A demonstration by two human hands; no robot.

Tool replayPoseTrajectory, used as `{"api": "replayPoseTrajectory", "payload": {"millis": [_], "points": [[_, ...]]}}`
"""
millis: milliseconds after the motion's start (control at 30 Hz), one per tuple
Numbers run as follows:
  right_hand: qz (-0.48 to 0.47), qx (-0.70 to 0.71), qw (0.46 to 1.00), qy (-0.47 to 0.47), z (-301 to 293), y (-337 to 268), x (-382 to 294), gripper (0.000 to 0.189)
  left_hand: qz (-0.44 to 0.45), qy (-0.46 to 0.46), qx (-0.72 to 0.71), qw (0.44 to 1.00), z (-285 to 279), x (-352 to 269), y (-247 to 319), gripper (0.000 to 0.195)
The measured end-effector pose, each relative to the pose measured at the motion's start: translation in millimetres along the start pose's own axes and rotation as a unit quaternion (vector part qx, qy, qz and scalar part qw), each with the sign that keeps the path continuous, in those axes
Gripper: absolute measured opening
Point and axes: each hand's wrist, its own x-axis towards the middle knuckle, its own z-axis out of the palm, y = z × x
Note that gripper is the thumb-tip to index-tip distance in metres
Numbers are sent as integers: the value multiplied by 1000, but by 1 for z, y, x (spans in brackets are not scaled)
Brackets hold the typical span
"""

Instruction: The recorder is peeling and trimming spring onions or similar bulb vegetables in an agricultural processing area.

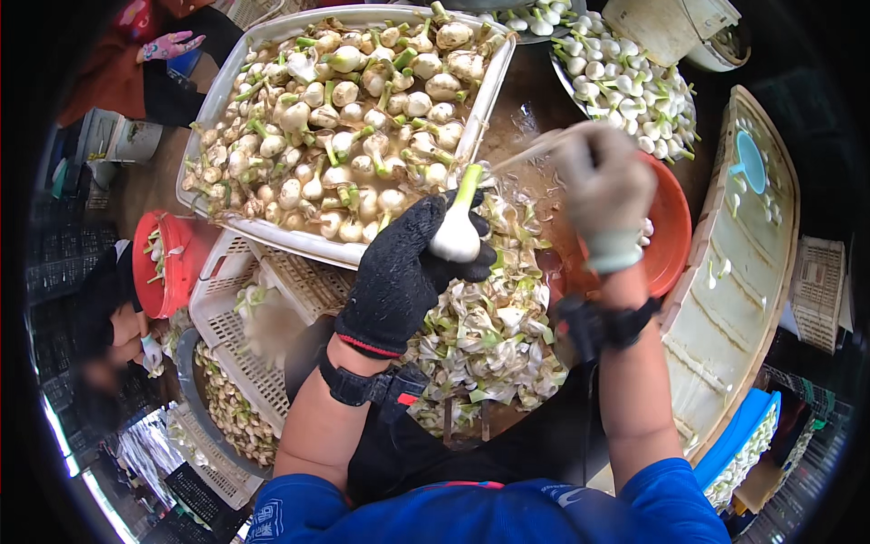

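Observation:
In a black glove with a red cuff edge, my left hand (401,272) grips a white, peeled garlic bulb (455,236), its cut green stem pointing up. My right hand (603,187), in a pale glove, is closed and blurred by motion. A thin pale strip (527,154), perhaps garlic skin, trails from it towards the bulb's stem. Under that hand stands a red basin (673,234) with a few white bulbs visible inside. Beyond my left hand, a white tub (296,246) holds many unpeeled garlic bulbs (353,115) in murky water. Garlic peelings (486,340) lie heaped between my legs.
A basin of peeled garlic (622,88) stands at the far right, near a white bucket (669,27). Rightward is a long pale trough (707,326) with a blue scoop (750,163). White plastic crates (231,340) and a red bucket (153,272) stand left; other people work there.

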Motion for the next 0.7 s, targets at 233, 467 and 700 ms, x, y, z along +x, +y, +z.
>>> {"api": "replayPoseTrajectory", "payload": {"millis": [233, 467, 700], "points": [[217, 417, 827, -308, -5, -33, -38, 36, -48, 73, 32, 996, 1, -1, -8, 45], [316, 494, 750, -305, -7, -45, -35, 22, -100, -51, 8, 994, -1, -3, 8, 52], [322, 444, 787, -283, 0, -41, -42, 5, 342, -6, 661, 668, -6, 9, 6, 22]]}}
